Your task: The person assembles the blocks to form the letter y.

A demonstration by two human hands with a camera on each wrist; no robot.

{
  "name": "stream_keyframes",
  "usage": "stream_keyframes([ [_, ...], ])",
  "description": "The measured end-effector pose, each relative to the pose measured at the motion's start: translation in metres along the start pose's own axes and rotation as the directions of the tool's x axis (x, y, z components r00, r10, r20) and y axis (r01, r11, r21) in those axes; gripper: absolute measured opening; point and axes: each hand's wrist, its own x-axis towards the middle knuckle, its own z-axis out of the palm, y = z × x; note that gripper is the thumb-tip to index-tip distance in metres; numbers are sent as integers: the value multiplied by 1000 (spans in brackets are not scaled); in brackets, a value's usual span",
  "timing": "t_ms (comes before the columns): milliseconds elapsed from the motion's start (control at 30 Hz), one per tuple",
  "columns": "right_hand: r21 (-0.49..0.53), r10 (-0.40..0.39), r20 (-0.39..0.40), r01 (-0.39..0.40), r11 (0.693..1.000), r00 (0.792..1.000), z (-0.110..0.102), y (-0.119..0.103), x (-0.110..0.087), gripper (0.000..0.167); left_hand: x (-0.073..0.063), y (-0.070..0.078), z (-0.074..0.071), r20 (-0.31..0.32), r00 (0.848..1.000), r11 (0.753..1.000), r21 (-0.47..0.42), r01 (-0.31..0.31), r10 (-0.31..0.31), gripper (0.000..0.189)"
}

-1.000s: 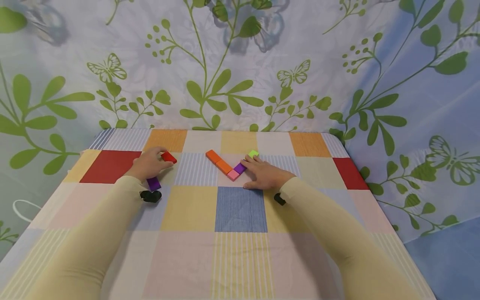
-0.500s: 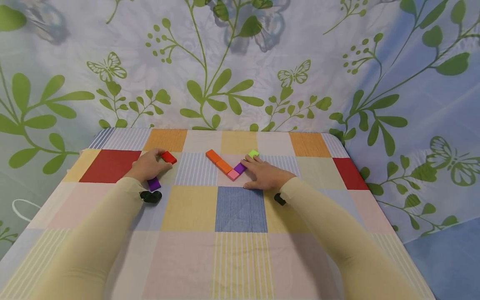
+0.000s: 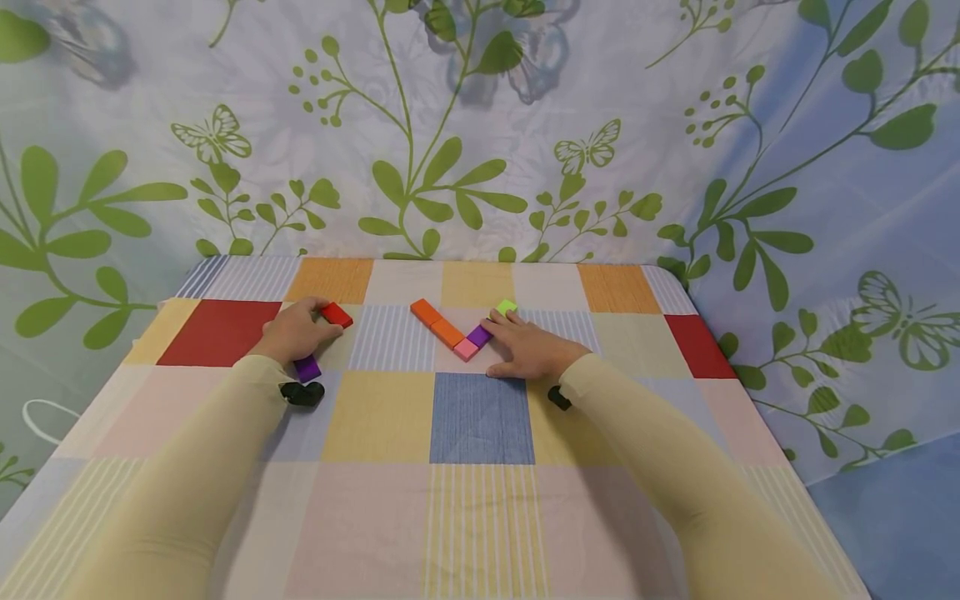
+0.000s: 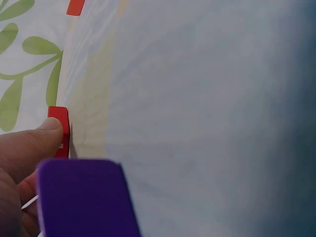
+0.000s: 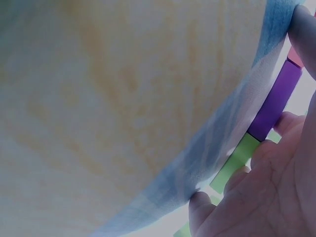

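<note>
My left hand [image 3: 296, 332] pinches a red block [image 3: 338, 315] at the left of the table, with the thumb pressed on its side in the left wrist view. Just beneath that hand, near the wrist, is a purple block [image 3: 307, 367], partly hidden by it. Blocks lie end to end in a V at the centre: two orange blocks [image 3: 437, 323] form the left arm and a pink block [image 3: 467, 350] the corner. The right arm holds another purple block [image 5: 276, 98] and a green block [image 5: 237, 162]. Over this arm my right hand [image 3: 536, 346] rests with fingers spread, covering part of it.
A patchwork cloth [image 3: 382, 417] covers the table. Behind it and at both sides hangs a leaf-patterned curtain [image 3: 480, 167]. A white loop [image 3: 47, 421] shows at the table's left edge. A black wrist device [image 3: 302, 393] sits under the left sleeve.
</note>
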Motion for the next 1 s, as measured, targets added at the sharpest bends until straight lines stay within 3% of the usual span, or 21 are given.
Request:
stream_keyframes([
  [1000,-3,17,6,-17,1000,1000,1,0,-1,96,3,-1,2,-13,1000,999,-20,27,-27,73],
])
